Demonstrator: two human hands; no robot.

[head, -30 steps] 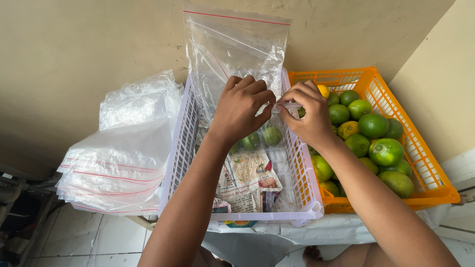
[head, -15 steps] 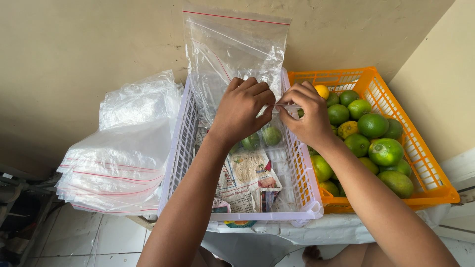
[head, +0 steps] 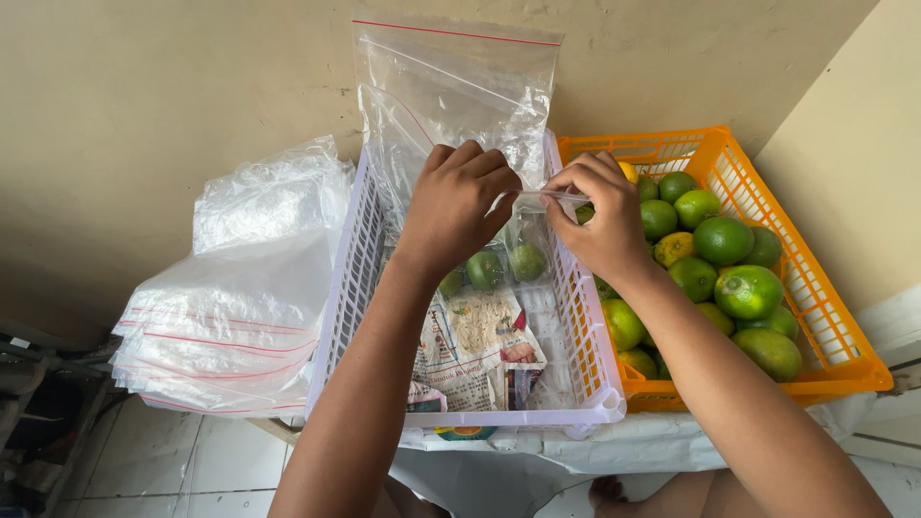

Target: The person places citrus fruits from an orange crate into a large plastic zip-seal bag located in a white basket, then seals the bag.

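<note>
My left hand (head: 459, 206) and my right hand (head: 597, 223) both pinch the top strip of a clear zip bag (head: 513, 251) held over a white plastic basket (head: 357, 288). Several green limes (head: 506, 266) sit inside that bag, below my fingers. Another clear zip bag with a red line (head: 451, 86) stands upright against the wall behind my hands. The bag's mouth is partly hidden by my fingers.
An orange basket (head: 835, 336) full of green limes (head: 746, 290) stands to the right. A stack of clear zip bags (head: 230, 317) lies to the left. Printed newspaper (head: 475, 350) lines the white basket. A beige wall is behind; tiled floor lies below left.
My hands have drawn slightly apart along the bag's top strip. Everything else is as it was.
</note>
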